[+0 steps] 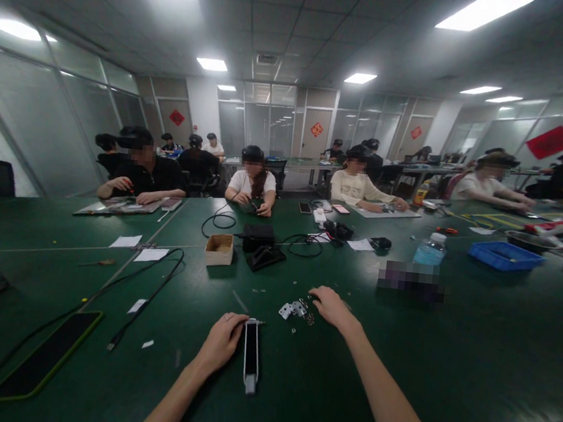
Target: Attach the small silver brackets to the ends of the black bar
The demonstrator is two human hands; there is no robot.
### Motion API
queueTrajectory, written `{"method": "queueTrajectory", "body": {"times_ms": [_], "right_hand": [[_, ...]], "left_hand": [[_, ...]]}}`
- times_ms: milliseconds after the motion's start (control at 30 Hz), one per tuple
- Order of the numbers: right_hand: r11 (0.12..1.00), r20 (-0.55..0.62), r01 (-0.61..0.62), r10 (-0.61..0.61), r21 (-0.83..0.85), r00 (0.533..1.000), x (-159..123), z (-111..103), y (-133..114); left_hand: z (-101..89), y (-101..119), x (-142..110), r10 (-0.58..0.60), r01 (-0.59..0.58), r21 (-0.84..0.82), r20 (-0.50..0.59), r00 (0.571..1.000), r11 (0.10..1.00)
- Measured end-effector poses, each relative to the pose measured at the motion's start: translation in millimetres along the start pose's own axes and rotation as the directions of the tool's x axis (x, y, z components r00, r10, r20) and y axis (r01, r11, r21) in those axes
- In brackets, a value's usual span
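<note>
My left hand [223, 340] is closed at the upper end of a long, narrow device [251, 355] with a white frame and a dark middle, lying on the green table. A thin metal piece [257, 322] sticks out sideways at that end. My right hand [332, 308] reaches down beside a small heap of metal plates [293, 309], its thumb and finger slightly apart. Several tiny ring-like parts [309, 319] lie between the heap and this hand. A single nut-like piece [294, 331] sits nearer to me.
Ahead stand an open cardboard box [219, 251], a black box [257, 237] and cables. On the left lie a green-edged dark panel [47, 355] and a USB cable [143, 304]. To the right are a bottle [429, 251] and a blue tray [506, 257]. Other people work across the table.
</note>
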State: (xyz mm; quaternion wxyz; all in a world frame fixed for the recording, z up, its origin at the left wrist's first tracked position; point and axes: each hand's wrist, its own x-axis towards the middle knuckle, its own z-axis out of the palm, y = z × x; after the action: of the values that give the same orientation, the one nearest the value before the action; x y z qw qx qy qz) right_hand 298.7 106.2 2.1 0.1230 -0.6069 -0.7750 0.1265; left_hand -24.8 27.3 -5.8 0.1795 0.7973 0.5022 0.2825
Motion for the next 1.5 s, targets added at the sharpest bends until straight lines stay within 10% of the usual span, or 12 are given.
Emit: {"method": "queueTrajectory", "body": {"times_ms": [567,933,1500], "right_hand": [[0.99,0.053,-0.137,0.135,0.043,0.989,-2,4,-12],[0.894,-0.125,0.314,-0.289,0.318,0.949,-26,32,-105],[0.842,-0.229,0.425,-0.366,0.332,0.902,-25,49,-107]], "left_hand": [[-3.5,5,-1,-0.014,0.015,0.049,-0.018,1.0,0.999],[-1.1,3,0,0.008,-0.008,0.055,0.0,1.0,0.998],[-0.8,-5,4,0.102,-0.102,0.013,-0.022,0.994,0.995]]}}
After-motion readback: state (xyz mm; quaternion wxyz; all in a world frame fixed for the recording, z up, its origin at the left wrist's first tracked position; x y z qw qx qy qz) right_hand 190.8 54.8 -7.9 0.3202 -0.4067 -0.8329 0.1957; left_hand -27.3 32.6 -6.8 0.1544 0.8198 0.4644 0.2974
